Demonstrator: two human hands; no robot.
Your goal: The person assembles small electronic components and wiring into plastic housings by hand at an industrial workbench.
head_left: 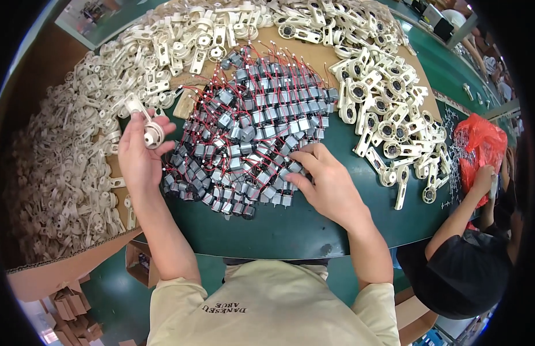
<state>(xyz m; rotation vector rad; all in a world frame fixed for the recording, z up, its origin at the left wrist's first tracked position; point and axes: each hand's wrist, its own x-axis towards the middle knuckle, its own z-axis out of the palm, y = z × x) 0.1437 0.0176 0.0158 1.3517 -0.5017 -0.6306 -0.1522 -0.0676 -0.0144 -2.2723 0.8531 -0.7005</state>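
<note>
My left hand (138,149) is raised at the left with its palm up, holding a cream plastic housing (154,136) that has a round cup at one end and a slotted arm. At the right edge of a large heap of small silver motors (273,113) with red wires, my right hand (332,185) reaches in. Its thumb and forefinger close around a motor (292,167), which the fingers partly cover. Many of the heap's motors lie in rows at the back, while those nearer me are jumbled.
Loose cream housings fill a cardboard box (77,258) at the left and spread behind the motors. More housings with dark round centres (388,131) lie right on the green table (261,237). A co-worker in black (460,271) handles a red plastic bag (480,141) at far right.
</note>
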